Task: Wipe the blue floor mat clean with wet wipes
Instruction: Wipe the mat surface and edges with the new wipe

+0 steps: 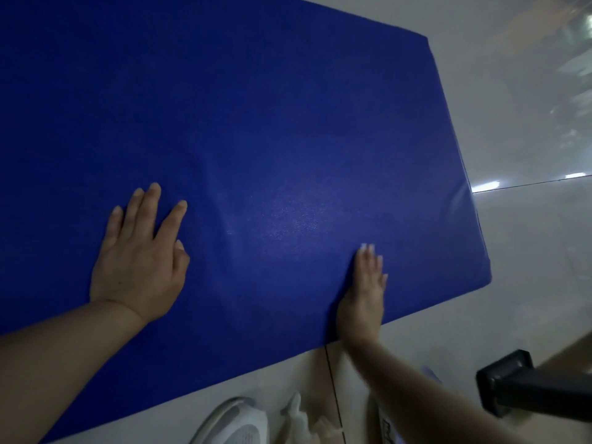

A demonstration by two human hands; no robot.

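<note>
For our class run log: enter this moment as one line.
left hand: flat on blue floor mat | right hand: flat on mat, blurred | wipe: none visible in either hand

mat (256, 123): deep blue, fine grain | floor (528, 283): glossy pale grey | bracket (512, 382): black

Pale glossy floor tiles (528, 251) are filling the frame from one to six o'clock, with dark grout lines (333, 392) crossing them. Bright light is glaring off the tiles (579, 91) at two o'clock. A black furniture leg (503, 389) is standing at four o'clock, and blurred white objects (237, 424) are lying at six.
</note>
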